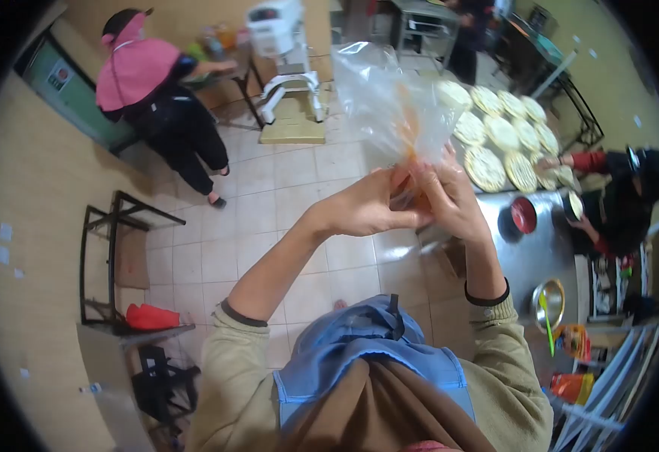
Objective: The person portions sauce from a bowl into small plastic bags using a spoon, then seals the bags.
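Observation:
Both my hands are raised in front of me around the gathered part of a clear plastic bag (pixel 382 102). An orange smear shows inside the bag, whose wide part spreads above my fingers. My left hand (pixel 367 202) has its fingers closed on the bag from the left. My right hand (pixel 454 197) pinches it from the right, thumb against the plastic. The fingertips of the two hands nearly meet, and the plastic between them is partly hidden.
A metal table (pixel 529 252) at right holds several round flat doughs (pixel 503 134), a red bowl (pixel 523 215) and a steel bowl (pixel 548 305) with a green utensil. A co-worker (pixel 623 192) touches the doughs. Another person (pixel 156 90) stands upper left near a white machine (pixel 276 30).

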Tool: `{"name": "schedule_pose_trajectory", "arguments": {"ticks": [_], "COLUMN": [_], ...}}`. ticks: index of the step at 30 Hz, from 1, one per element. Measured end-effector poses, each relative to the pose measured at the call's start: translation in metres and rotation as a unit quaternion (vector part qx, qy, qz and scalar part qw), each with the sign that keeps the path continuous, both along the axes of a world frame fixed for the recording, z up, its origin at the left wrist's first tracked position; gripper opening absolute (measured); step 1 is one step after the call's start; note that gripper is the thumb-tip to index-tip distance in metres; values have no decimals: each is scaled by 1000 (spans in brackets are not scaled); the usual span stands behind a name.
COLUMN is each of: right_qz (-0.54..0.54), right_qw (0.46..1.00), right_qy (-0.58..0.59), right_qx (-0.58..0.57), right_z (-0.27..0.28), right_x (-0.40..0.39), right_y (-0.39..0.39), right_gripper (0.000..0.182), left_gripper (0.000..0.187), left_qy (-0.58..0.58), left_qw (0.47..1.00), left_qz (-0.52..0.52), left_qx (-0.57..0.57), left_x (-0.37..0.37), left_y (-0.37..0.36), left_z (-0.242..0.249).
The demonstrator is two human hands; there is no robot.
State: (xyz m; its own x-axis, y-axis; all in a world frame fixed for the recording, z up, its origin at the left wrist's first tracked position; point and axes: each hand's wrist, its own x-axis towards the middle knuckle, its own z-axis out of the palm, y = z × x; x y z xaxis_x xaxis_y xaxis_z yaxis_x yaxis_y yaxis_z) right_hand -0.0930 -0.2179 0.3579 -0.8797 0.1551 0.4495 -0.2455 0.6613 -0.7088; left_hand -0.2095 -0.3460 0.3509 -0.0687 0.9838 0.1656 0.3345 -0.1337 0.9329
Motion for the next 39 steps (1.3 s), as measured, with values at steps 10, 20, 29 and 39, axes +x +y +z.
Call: {"name": "schedule_pose_trajectory", "arguments": {"ticks": [10,20,29,39], "right_qz": [222,402,310,213], "right_qw": [968,875,896,919], "right_qy": [-115,-213,-301,-327], "right_qx": [-18,-164,-103,-54], "right_z": [-9,-126,-300,-379], "right_x": [-230,-529,-709,-930], "right_y": [41,62,76,88], "right_gripper": [26,45,30,23], "left_gripper": [17,34,36,35], "left_qy": [-79,-169,-272,-279], "left_qw": [979,859,630,392], "left_qz": [184,469,724,851], "left_qx": [-36,118,69,210], "left_x": [-184,-370,-499,-668], "left_y": [9,-26,-120,-167], "left_z": [-50,-108,-189,-235]}}
